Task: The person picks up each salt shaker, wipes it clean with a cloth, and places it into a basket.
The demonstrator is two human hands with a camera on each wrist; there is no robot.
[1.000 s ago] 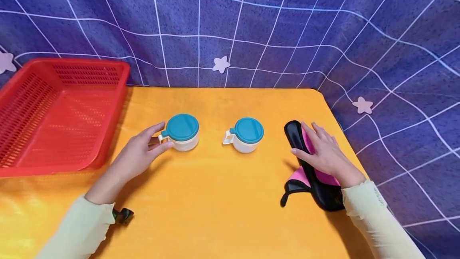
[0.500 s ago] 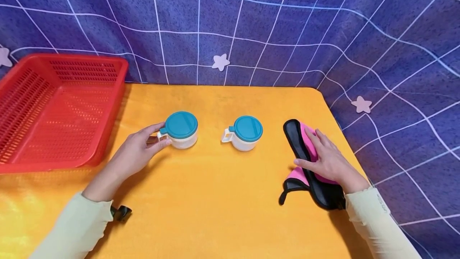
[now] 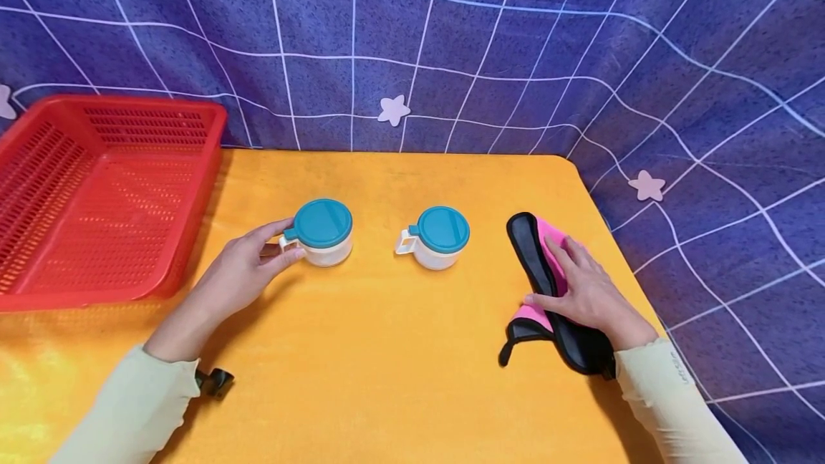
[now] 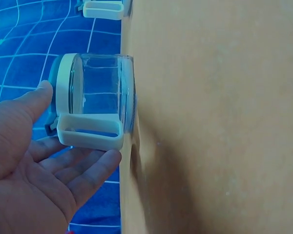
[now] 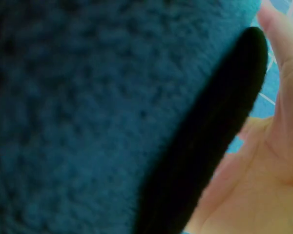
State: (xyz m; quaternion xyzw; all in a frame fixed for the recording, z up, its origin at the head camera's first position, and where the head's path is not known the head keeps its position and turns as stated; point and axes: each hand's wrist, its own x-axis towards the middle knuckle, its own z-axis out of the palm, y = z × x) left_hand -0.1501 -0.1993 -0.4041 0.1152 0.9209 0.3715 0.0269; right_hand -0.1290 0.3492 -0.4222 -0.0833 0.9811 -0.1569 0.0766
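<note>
The left hand (image 3: 241,267) has its thumb and fingers spread wide about the handle (image 4: 90,140) of the left jar (image 3: 324,235), thumb on the near side and forefinger on the far side; whether the skin touches cannot be told, and no firm grip shows. The jar stands upright on the table (image 3: 399,378), left of the middle, its blue lid (image 3: 324,219) on. As I judge it, lifting with so loose a hold could let the handle slip and the jar tip, and closing the fingers unevenly could skid it across the table. The thumb also lies close to the lid in the left wrist view, so a push there might shift the lid if it fits loosely. The right jar (image 3: 441,235) stands to the right, well apart, and would be struck only by a wide swing. Farther right, the right hand (image 3: 589,292) lies over the pink and black cloth (image 3: 544,274), fingers spread rather than curled; pulled from there, the cloth could slide out, since little seems pinched. The red basket (image 3: 195,210) sits at the far left, its raised wall a likely snag for anything carried low, and the blue curtain (image 3: 387,27) hangs behind.
</note>
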